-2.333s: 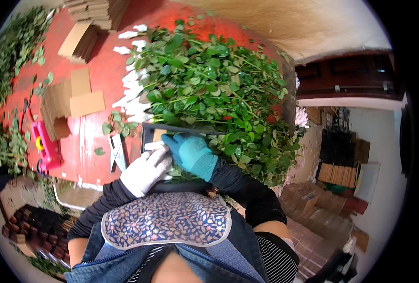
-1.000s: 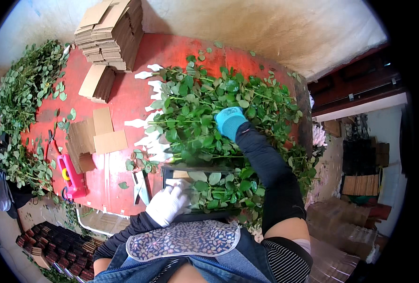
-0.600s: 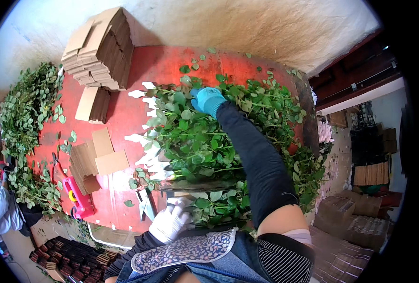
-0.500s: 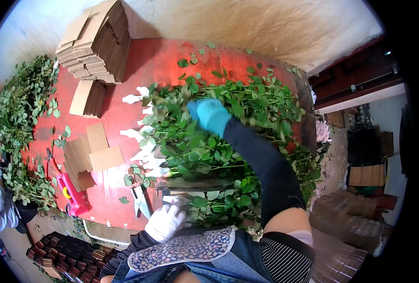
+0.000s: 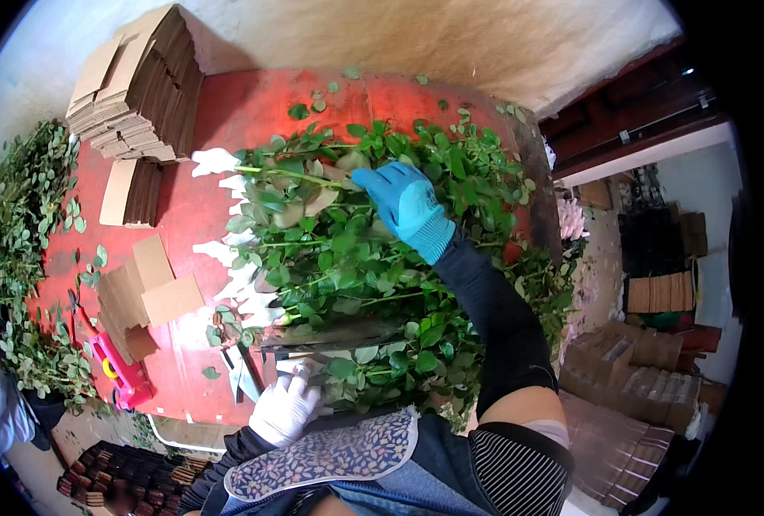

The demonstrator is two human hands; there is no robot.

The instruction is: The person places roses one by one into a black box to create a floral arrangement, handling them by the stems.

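Observation:
My right hand [image 5: 408,206], in a blue glove, is closed on a leafy flower stem [image 5: 313,178], probably a rose, above the pile. That stem's head, wrapped in a white cover [image 5: 216,162], points left. Under it lies a heap of green leafy stems [image 5: 347,258], with several white-covered heads [image 5: 242,284] along its left side. My left hand [image 5: 285,408], in a white glove, rests at the near table edge with its fingers stretched out, beside a smaller bunch of leafy stems [image 5: 416,365]. What lies under its fingertips is partly hidden. A dark bar [image 5: 334,335] separates this bunch from the heap.
Metal shears [image 5: 242,376] lie left of my left hand. Beyond them are a pink tool [image 5: 119,371], red-handled pruners [image 5: 81,314] and loose cardboard pieces [image 5: 167,288]. Cardboard stacks [image 5: 145,86] stand at the back left of the red table [image 5: 253,103]. More greenery [image 5: 21,215] lies far left.
My right hand has moved slightly right, and a single stem with its white-covered head now shows lifted in its fingers. My left hand stays near the table edge. The whole view has shifted a little.

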